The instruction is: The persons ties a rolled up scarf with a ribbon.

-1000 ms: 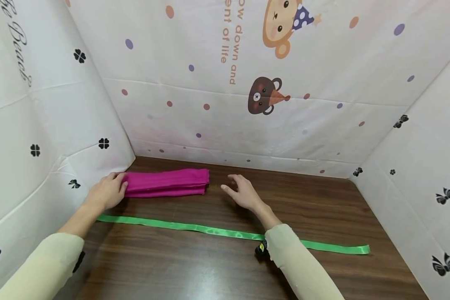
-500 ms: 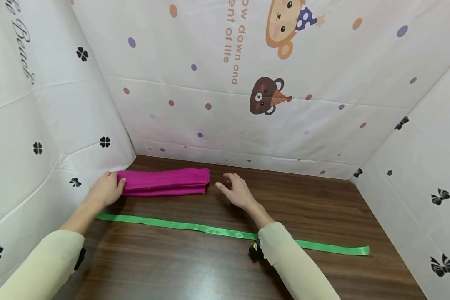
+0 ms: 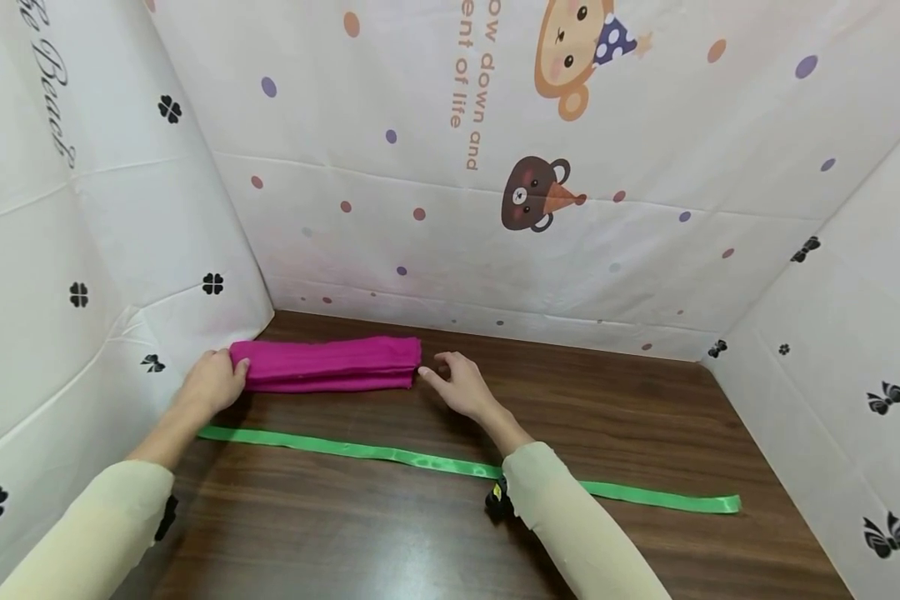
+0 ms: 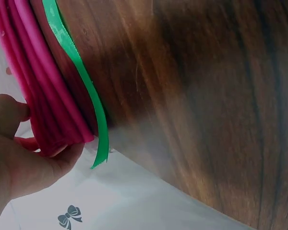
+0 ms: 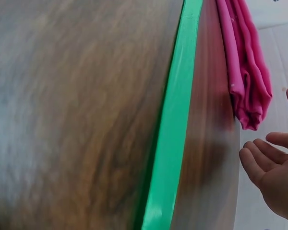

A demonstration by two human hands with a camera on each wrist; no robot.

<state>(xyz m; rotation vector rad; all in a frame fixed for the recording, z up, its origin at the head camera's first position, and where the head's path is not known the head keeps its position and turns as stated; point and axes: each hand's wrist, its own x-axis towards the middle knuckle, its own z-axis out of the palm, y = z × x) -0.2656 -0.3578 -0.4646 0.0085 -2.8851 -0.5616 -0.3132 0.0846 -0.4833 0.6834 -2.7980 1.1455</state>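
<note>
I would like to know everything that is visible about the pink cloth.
The pink cloth looks like plain, matte fabric, folded into a long, layered strip. It runs crosswise at the far left of the table, beyond the green ribbon. The left hand's grip holds its left end; the right hand's grip is near the other end, apart.

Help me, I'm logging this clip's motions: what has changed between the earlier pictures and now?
The right hand has moved left toward the right end of the folded magenta cloth, not yet touching it. The left hand, holding the other end, has shifted slightly left, showing more cloth. The cloth and green ribbon stayed put.
</note>
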